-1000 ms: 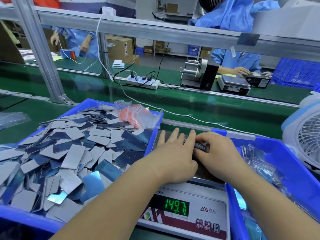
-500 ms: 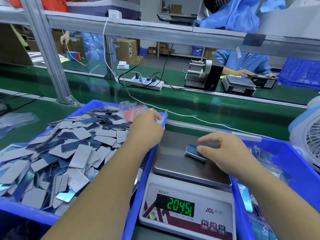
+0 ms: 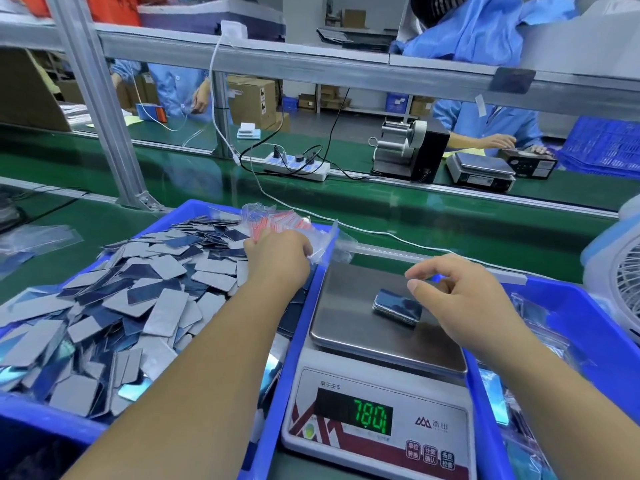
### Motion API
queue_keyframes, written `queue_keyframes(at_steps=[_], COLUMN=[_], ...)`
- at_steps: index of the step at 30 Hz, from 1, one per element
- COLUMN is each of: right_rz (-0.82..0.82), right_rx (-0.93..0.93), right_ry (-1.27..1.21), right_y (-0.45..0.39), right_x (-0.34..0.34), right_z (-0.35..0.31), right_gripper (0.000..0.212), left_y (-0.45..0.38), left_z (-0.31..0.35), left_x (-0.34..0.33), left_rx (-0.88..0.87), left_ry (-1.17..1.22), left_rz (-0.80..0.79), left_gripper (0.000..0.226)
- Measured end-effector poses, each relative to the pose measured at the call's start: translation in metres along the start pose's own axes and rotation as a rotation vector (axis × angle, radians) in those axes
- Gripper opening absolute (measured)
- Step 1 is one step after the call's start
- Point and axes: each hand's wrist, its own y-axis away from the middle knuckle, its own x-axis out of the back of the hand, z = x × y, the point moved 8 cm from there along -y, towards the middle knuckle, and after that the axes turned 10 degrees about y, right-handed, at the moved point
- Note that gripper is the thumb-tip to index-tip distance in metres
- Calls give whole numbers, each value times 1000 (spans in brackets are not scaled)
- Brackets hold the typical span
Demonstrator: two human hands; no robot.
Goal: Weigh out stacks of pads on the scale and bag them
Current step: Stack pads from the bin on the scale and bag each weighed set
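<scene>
Stack of pads point(image 3: 397, 307): one small stack, lying flat on the steel pan of the scale, right of the pan's middle; glossy dark blue top face, thin silvery edges showing down its near side; the number of pads in it cannot be told.
Scale point(image 3: 349, 303): one white digital scale with a bare steel pan, standing between the two blue bins; the green display point(image 3: 369, 416) appears to read 78.0, the last digit unclear; three red buttons sit at the lower right of its front.
Right hand point(image 3: 464, 299): hovers just above and right of the stack, apart from it; grip loose, thumb and fingers spread and lightly bent, holding nothing.
Left hand point(image 3: 277, 252): reaches over the far right corner of the left bin; its grip pinches the clear plastic of the bags, fingers mostly hidden behind the back of the hand.
Zip bags point(image 3: 294, 225): a bundle of small clear bags with red strips, lying at the far rim of the left bin; too many and too crumpled to count.
Left bin point(image 3: 38, 422): one blue tray heaped with loose pads point(image 3: 138, 299), far too many to count; some show a matt grey face, others a shiny dark blue one.
Right bin point(image 3: 568, 306): one blue tray, holding filled clear bags point(image 3: 540, 327) of pads; count unclear.
Table point(image 3: 450, 233): green surface under the bins and scale.
Fan point(image 3: 620, 271): one white fan at the right edge, partly cut off.
Beyond: one power strip point(image 3: 296, 166) and a second scale point(image 3: 481, 169) on the far bench.
</scene>
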Motion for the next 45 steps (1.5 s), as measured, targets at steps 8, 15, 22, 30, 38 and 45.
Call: queue_keyframes(at_steps=[8, 15, 22, 30, 38, 45], right_rz=[-3, 52, 24, 111, 167, 163], right_rx=[9, -33, -62, 42, 93, 140], right_ry=[-22, -94, -537, -621, -624, -664], right_y=[1, -1, 0, 3, 5, 7], right_x=[0, 4, -1, 14, 20, 22], right_z=[-1, 6, -2, -12, -15, -21], right_gripper=[16, 8, 8, 29, 22, 30], left_y=[-4, 27, 67, 70, 77, 92], left_z=[2, 36, 101, 97, 96, 106], left_x=[-2, 39, 25, 10, 4, 6], left_rx=[-22, -246, -465, -341, -372, -458], left_ry=[58, 867, 1150, 1007, 846, 773], left_rz=[26, 113, -300, -465, -533, -648], left_gripper=[41, 25, 24, 59, 10, 14])
